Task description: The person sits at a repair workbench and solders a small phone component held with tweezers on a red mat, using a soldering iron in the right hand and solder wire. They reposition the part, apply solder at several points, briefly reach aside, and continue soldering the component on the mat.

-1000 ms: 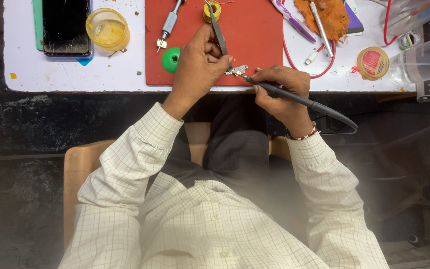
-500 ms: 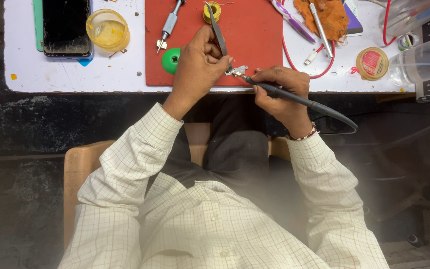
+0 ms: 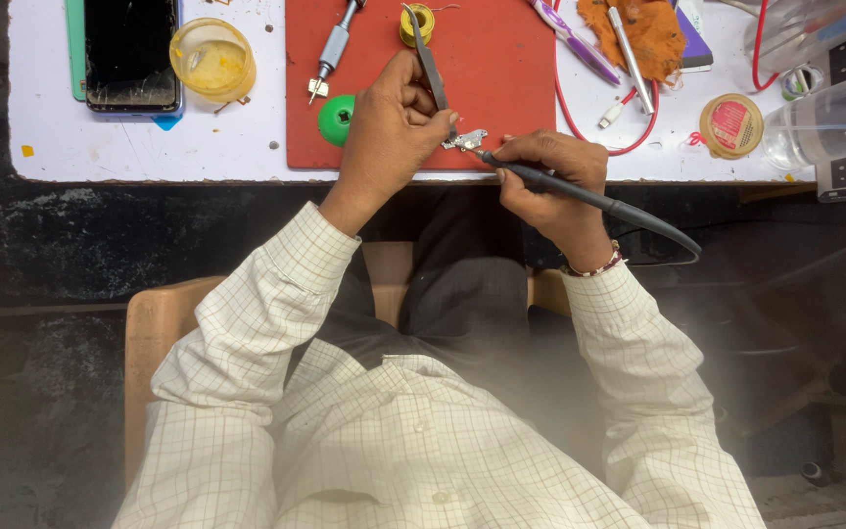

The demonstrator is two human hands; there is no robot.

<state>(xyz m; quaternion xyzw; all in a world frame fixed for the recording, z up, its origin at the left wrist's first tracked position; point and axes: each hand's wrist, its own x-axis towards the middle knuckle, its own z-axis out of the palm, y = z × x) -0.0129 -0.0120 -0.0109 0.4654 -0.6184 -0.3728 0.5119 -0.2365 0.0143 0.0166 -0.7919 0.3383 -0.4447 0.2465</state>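
Nearest to me I see the checked white sleeves and dark trousers of the seated person, above a wooden seat edge. My right hand (image 3: pixel 552 186) is closed around a black soldering iron (image 3: pixel 580 194), whose cable trails off to the right; its tip meets a small metal part (image 3: pixel 466 140) lying on the near edge of the red mat (image 3: pixel 501 69). My left hand (image 3: pixel 391 132) is closed on dark tweezers (image 3: pixel 430 67), their tips pressing that same part.

Just left of that hand sits a green round cap (image 3: pixel 337 120), with a grey screwdriver (image 3: pixel 333 49) above it. Further up the mat stands a yellow solder spool (image 3: pixel 417 24).

On the white table (image 3: pixel 149 147), to the left, lie a yellowish clear round tub (image 3: pixel 211 59) and a dark phone (image 3: pixel 131 51). To the right I see a round tin (image 3: pixel 730 125) with a red label, a red wire (image 3: pixel 589 127), an orange cloth (image 3: pixel 633 35) and a clear bottle (image 3: pixel 839 125) on its side.
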